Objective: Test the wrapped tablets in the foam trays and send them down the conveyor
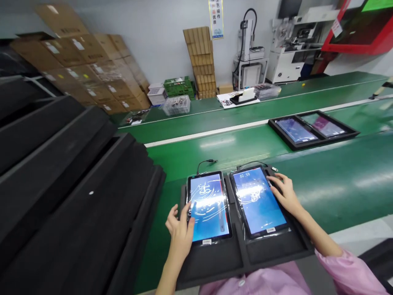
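Observation:
Two lit tablets lie side by side in a black foam tray (211, 262) at the near edge of the green bench. My left hand (181, 227) rests at the left edge of the left tablet (208, 213), fingers apart. At the upper right edge of the right tablet (258, 205), which reads 02:59, is my right hand (285, 194), its fingers spread and touching that edge. Clear film covers both screens. A short black cable (205, 161) runs from the top of the left tablet, and another cable (254, 162) lies above the right one.
Stacked black foam trays (80, 196) rise close on the left. Another black tray (322, 142) with two tablets sits on the green conveyor (190, 153) at the right. Cardboard boxes (101, 53), a green crate (178, 87) and machines (285, 61) stand behind.

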Tool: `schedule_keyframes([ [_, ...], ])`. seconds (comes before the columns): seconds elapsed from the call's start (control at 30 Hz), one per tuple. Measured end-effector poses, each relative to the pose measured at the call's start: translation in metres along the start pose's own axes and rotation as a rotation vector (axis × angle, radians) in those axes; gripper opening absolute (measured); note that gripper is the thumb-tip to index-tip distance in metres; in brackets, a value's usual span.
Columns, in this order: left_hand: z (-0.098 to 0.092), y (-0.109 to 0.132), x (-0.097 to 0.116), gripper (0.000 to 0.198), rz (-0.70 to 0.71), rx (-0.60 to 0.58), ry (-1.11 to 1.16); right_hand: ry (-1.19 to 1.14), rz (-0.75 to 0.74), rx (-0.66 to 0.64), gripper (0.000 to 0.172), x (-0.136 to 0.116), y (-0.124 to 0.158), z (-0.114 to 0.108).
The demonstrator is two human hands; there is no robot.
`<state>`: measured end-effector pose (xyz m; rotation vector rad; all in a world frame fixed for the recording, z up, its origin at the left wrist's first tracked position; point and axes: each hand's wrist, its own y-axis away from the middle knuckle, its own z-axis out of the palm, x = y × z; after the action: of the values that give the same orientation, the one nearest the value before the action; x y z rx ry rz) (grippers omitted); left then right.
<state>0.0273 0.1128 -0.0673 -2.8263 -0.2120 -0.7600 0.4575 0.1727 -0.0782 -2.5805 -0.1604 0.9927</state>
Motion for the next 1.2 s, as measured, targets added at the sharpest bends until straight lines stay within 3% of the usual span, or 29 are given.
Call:
schedule_keyframes([
  [0.1, -0.006, 0.008, 0.0, 0.048, 0.175, -0.003, -0.142, 0.192, -0.32, -0.109, 0.032, -0.021, 0.019, -0.012],
  [0.2, -0.003, 0.009, 0.011, 0.041, 0.352, -0.081, -0.203, 0.257, -0.483, -0.219, 0.025, -0.031, 0.025, -0.013],
  [0.37, 0.008, 0.003, 0.047, 0.046, 0.632, -0.353, -0.191, 0.274, -0.392, -0.261, 0.02, -0.04, -0.011, 0.006],
  [0.53, -0.001, -0.007, 0.065, 0.059, 0.833, -0.493, -0.108, 0.319, -0.246, -0.204, 0.037, -0.042, -0.046, 0.013],
  [0.63, -0.012, -0.012, 0.05, 0.061, 0.779, -0.412, -0.071, 0.328, -0.206, -0.157, 0.044, -0.038, -0.04, 0.004],
  [0.77, -0.014, -0.015, 0.016, 0.058, 0.461, -0.105, -0.039, 0.301, -0.228, -0.093, 0.045, -0.04, -0.015, -0.009],
  [0.87, -0.008, -0.014, 0.0, 0.057, 0.267, 0.085, 0.028, 0.233, -0.263, 0.034, 0.041, -0.047, 0.002, -0.008],
  [1.0, -0.002, -0.012, -0.004, 0.053, 0.241, 0.132, 0.138, 0.18, -0.304, 0.182, 0.037, -0.05, 0.016, -0.001],
  [1.2, 0.0, -0.011, -0.005, 0.059, 0.23, 0.122, 0.12, 0.174, -0.322, 0.367, 0.041, -0.049, 0.021, -0.006],
])
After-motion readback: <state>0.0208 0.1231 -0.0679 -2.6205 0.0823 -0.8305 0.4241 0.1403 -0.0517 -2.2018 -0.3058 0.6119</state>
